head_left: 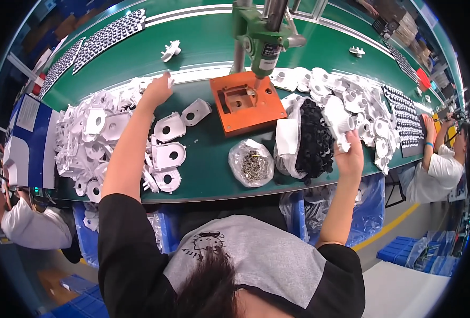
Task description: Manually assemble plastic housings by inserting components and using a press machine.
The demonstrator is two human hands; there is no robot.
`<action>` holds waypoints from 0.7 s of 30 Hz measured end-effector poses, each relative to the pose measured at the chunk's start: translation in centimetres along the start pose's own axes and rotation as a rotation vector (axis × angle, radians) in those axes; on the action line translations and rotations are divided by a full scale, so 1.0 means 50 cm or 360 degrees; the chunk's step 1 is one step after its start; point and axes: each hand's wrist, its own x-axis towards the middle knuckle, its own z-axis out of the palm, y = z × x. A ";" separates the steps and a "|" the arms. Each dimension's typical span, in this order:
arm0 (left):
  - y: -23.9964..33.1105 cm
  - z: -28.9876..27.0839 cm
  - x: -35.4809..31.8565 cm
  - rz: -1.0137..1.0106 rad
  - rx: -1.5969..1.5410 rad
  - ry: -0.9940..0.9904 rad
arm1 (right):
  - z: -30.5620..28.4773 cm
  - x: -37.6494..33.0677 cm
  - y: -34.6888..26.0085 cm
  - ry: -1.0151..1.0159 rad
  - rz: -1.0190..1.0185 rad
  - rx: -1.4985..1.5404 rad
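Observation:
My right hand (350, 156) grips a white plastic part with a ribbed round tube (344, 124), holding it up at the right-hand heap of white plastic parts (375, 100). My left hand (158, 91) reaches over the far end of the left-hand heap of white parts (94, 130), near the white rail. Its fingers are drawn together, with a small white bit at their tips that I cannot make out. Between my hands, an orange fixture block (248, 114) with a hollowed nest sits under a green bench press (261, 45). Several flat white plates with round holes (169, 127) lie beside my left forearm.
A clear bag of small metal screws (252, 164) and a bag of black parts (314, 140) lie near the front edge. Beyond the rail, a green belt (203, 40) carries a white part (171, 50). Blue bins (370, 199) stand below. Other people work at both sides.

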 end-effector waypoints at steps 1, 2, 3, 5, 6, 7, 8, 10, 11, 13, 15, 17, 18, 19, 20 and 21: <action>0.018 -0.014 -0.005 0.0035 -0.0271 0.0139 | 0.040 -0.004 0.008 -0.0085 0.0046 0.0020; 0.085 -0.065 -0.030 -0.0011 -0.0638 0.0152 | 0.070 -0.010 0.016 -0.0207 0.0062 0.0038; 0.158 -0.119 -0.071 -0.0056 -0.1004 0.0159 | 0.098 -0.017 0.025 -0.0325 0.0075 0.0057; 0.212 -0.145 -0.131 -0.0128 -0.2739 -0.0269 | 0.146 -0.019 0.054 -0.0347 0.0116 -0.0027; 0.247 -0.165 -0.167 -0.0123 -0.2928 -0.0436 | 0.146 -0.019 0.067 -0.0387 0.0213 -0.0021; 0.277 -0.171 -0.197 -0.0116 -0.3111 -0.0615 | 0.173 -0.021 0.075 -0.0454 0.0263 -0.0040; 0.293 -0.161 -0.224 0.0146 -0.3142 -0.0741 | 0.206 -0.021 0.080 -0.0509 0.0222 -0.0266; 0.321 -0.155 -0.282 0.0248 -0.3240 -0.0824 | 0.242 -0.019 0.099 -0.0563 0.0274 -0.0350; 0.331 -0.151 -0.300 0.0184 -0.3274 -0.0859 | 0.257 -0.018 0.102 -0.0678 0.0299 -0.0341; 0.332 -0.124 -0.326 0.0008 -0.3238 -0.0745 | 0.257 -0.013 0.126 -0.0713 0.0237 -0.0376; 0.344 -0.104 -0.341 0.0021 -0.3352 -0.0528 | 0.276 -0.017 0.126 -0.0744 0.0263 -0.0403; 0.351 -0.088 -0.344 0.0047 -0.3472 -0.0361 | 0.272 -0.021 0.137 -0.0481 0.0469 0.0144; 0.354 -0.082 -0.347 0.0127 -0.3620 -0.0333 | 0.258 -0.015 0.147 -0.0569 0.0518 0.0238; 0.342 -0.065 -0.346 0.0316 -0.3722 -0.0458 | 0.251 -0.014 0.160 -0.0570 0.0627 0.0326; 0.328 -0.038 -0.341 0.0509 -0.3815 -0.0587 | 0.249 -0.014 0.173 -0.0570 0.0736 0.0415; 0.331 -0.011 -0.335 0.0740 -0.3814 -0.0537 | 0.256 -0.014 0.188 -0.0804 0.0979 0.0845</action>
